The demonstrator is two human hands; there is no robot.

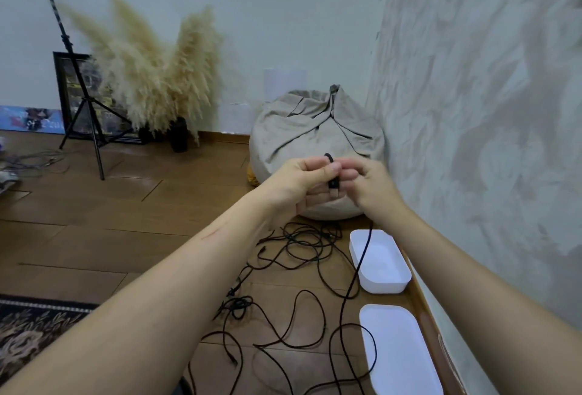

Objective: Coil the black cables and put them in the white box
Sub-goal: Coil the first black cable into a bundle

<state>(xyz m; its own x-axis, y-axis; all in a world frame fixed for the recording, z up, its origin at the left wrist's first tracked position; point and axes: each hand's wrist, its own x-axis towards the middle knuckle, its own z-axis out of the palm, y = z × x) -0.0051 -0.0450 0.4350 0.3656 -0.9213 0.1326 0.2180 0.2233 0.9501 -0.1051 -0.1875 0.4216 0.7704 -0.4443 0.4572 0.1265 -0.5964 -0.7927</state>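
Note:
Both hands are raised in front of a bean bag, meeting around one black cable (362,256). My left hand (299,183) pinches the cable's end, with a small loop of it sticking up above the fingers. My right hand (368,183) holds the same cable just beside it, and the cable hangs down from there across the white box (406,271) to the floor. More black cables (296,253) lie tangled on the wooden floor left of the box. The box stands open with nothing inside.
A white lid (400,350) lies on the floor in front of the box, along the right wall. The beige bean bag (299,130) sits behind the hands. A tripod (85,111), pampas grass (157,79) and a framed picture stand at the back left. A patterned rug (34,328) lies at the lower left.

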